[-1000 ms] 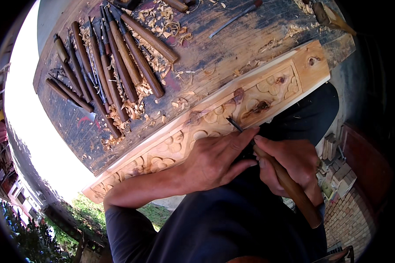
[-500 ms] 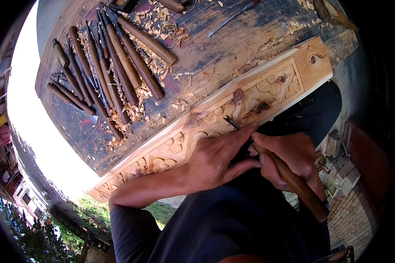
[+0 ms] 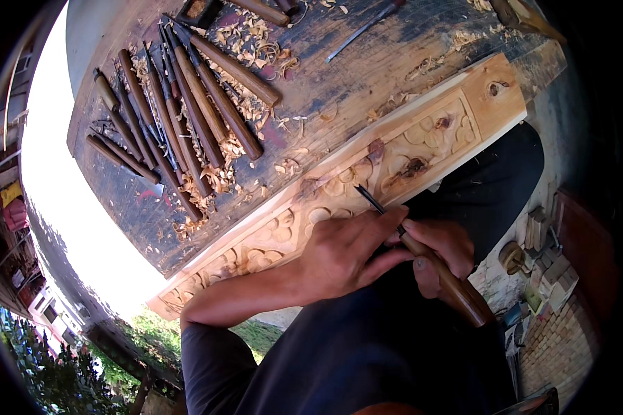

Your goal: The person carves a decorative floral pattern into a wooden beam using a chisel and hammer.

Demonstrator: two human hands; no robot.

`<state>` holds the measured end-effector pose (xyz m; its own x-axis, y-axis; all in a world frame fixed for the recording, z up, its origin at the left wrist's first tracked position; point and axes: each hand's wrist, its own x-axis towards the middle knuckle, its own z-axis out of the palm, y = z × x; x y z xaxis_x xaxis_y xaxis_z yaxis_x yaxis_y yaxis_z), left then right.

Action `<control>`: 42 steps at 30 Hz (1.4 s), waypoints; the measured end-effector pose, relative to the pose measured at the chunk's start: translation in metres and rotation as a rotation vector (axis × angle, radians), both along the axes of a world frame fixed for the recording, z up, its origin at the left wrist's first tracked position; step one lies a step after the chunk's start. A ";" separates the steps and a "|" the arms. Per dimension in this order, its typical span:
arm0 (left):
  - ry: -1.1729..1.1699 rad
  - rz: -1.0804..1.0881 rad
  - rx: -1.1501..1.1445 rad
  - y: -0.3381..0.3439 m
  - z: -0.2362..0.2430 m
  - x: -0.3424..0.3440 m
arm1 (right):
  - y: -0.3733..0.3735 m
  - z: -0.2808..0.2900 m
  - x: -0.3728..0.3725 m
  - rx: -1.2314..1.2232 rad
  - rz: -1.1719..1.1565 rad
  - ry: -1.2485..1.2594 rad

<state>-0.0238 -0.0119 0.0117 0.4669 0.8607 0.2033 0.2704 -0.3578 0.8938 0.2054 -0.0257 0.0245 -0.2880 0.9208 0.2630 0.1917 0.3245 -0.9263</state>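
A long pale wooden board (image 3: 495, 72), carved with flower shapes in relief, lies along the table's near edge. My right hand (image 3: 446, 249) is wrapped round the brown wooden handle of a carving chisel (image 3: 460, 290). The handle slants down to the right, and the thin dark blade points up-left, its tip at the carved surface near the board's middle. My left hand (image 3: 336, 249) lies over the board's near edge, its index finger and thumb closed about the chisel where blade meets handle. Part of that grip is hidden behind the fingers.
Several wooden-handled carving tools (image 3: 199, 114) lie side by side at the table's left, among curled wood shavings (image 3: 259, 52). Another thin chisel (image 3: 360, 34) lies at the far middle of the worn table (image 3: 325, 142). A wooden mallet-like tool (image 3: 526, 19) rests at the far right corner.
My right hand and the chisel handle have shifted up-left, the handle's end coming in closer. More of the blade shows past my left fingers. The whole view has shifted slightly.
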 end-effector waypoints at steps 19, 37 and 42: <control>0.224 0.016 0.216 -0.021 0.011 -0.051 | -0.032 0.034 -0.045 0.062 -0.079 -0.249; 0.206 0.003 0.190 -0.020 0.010 -0.053 | -0.010 0.044 -0.052 0.117 -0.065 -0.285; 0.207 0.004 0.210 -0.019 0.011 -0.053 | -0.007 0.051 -0.053 0.115 -0.073 -0.323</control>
